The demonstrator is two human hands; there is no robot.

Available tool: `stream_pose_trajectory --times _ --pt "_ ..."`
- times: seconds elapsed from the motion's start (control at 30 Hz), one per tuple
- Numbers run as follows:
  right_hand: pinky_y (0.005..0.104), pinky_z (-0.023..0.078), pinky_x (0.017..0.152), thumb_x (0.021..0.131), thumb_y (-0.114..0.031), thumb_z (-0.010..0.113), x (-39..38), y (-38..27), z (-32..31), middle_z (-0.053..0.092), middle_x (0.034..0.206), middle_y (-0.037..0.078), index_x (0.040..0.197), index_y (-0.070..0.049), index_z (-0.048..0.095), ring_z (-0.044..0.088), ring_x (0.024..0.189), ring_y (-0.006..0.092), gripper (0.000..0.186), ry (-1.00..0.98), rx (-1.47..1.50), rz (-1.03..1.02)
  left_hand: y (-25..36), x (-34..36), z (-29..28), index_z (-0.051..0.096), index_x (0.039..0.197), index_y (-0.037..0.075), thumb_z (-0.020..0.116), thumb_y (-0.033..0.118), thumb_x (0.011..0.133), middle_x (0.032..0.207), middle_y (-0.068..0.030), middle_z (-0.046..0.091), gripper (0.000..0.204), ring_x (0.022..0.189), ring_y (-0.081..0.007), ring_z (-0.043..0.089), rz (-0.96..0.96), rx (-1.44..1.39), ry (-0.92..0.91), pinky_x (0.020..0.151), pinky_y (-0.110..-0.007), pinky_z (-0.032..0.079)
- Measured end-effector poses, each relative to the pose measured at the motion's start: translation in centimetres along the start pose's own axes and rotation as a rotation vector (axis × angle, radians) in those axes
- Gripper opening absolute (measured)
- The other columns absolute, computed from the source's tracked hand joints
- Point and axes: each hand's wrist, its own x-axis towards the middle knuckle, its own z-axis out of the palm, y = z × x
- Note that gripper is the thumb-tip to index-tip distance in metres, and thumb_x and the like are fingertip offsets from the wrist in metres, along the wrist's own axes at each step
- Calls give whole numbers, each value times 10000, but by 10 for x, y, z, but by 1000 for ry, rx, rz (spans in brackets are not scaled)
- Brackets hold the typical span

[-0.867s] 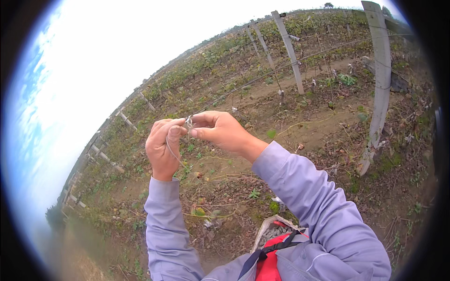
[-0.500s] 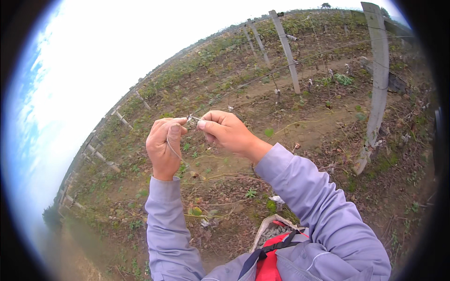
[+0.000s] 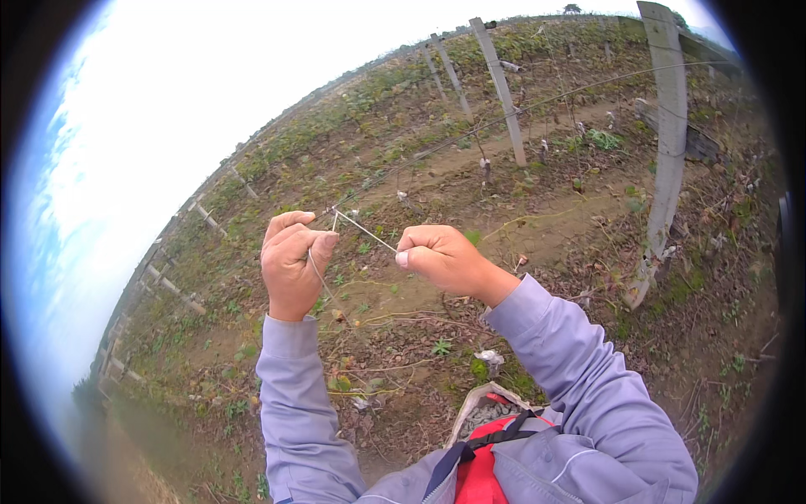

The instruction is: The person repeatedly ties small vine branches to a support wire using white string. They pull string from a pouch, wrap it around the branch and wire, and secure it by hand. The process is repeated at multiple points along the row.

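Note:
A thin pale string (image 3: 366, 231) runs round the trellis wire (image 3: 588, 87) just above and between my hands. My left hand (image 3: 288, 267) pinches one part of it close below the wire, and a loose tail hangs down past the fingers. Lower and to the right, my right hand (image 3: 449, 262) is closed on the other end. Between the wire and the right fingers the string is drawn straight. Whether a knot sits at the wire is too small to make out.
A tall concrete post (image 3: 669, 151) stands at the right, with another post (image 3: 501, 92) farther back. Rows of vines (image 3: 369, 109) stretch away behind. Below my hands are dry leaves and trailing stems. An open bag of grey pieces (image 3: 473, 410) hangs at my waist.
My right hand has moved away from my left, to the right and downward, drawing out a length of string. The left hand stays by the wire, its thumb slightly lower.

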Motion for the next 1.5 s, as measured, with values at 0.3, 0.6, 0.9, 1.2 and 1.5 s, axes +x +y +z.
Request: stream_pose_trajectory --times 0.3,0.6,0.9,1.2,1.5 --pt "282 436 655 991 -135 675 -3 -24 13 615 824 -30 931 -16 701 516 744 63 136 4 73 -123 11 -2 6 815 793 135 882 293 785 716 12 662 172 987 -262 637 101 180 -105 916 -418 418" --pt "313 516 722 1007 -214 723 1 -38 38 698 843 77 1087 -13 745 635 785 126 218 -80 -216 -276 15 -9 12 790 754 147 838 306 812 706 16 630 176 1103 -293 617 178 294 -62 953 -436 379" --pt "295 554 875 1006 -174 728 46 3 38 743 1098 50 1188 32 728 667 981 103 275 35 216 -17 20 -13 9 772 730 160 852 325 783 788 31 641 190 1159 -301 591 184 335 -68 982 -459 363" --pt "257 546 761 994 -148 752 42 4 34 729 968 21 1080 3 725 649 874 63 176 171 300 22 25 -10 -6 775 875 147 851 359 777 806 10 693 246 1142 -307 624 80 161 -132 1017 -465 379" --pt "317 549 703 938 -160 770 32 -8 34 753 882 78 1035 12 754 678 786 120 198 208 -47 -32 25 -6 7 772 1073 71 821 442 869 855 22 774 425 1052 -247 642 -37 212 -11 1013 -435 404"
